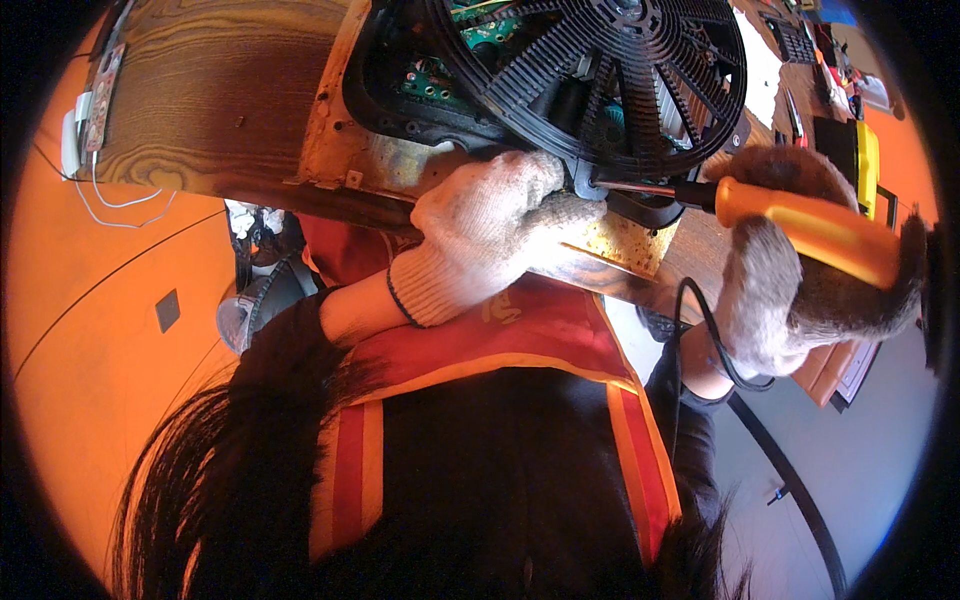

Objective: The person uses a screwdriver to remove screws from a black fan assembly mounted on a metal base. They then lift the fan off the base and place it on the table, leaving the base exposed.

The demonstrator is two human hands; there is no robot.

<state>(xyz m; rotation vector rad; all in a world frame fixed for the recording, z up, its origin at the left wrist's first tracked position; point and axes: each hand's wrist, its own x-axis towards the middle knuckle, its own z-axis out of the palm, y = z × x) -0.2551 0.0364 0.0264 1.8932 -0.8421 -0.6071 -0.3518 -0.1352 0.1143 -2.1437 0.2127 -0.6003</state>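
Fan grille: a round black slotted grille (610, 70) sat at the top of the view, over the open body of an appliance at the edge of the wooden table (210, 90).
Circuit board: green boards (480, 30) showed through the slots and beside the grille.
Screwdriver: an orange-handled screwdriver (800, 225) lay nearly level, its dark shaft running left to the grille's lower rim, the tip meeting a small tab there.
Right hand: the gloved right hand (800, 300) was wrapped around the orange handle, fingers closed tight on it.
Left hand: the left hand (480, 230), in a white knit glove, pressed against the grille's lower edge beside the tip; its fingers were curled, but whether they pinched anything could not be told.
Cable: a black cable (700, 330) looped down past the right wrist.
Clothing: a red and orange vest (500, 340) over dark sleeves filled the lower middle.
Loose wires: thin white wires (110, 205) hung off the table's left edge.
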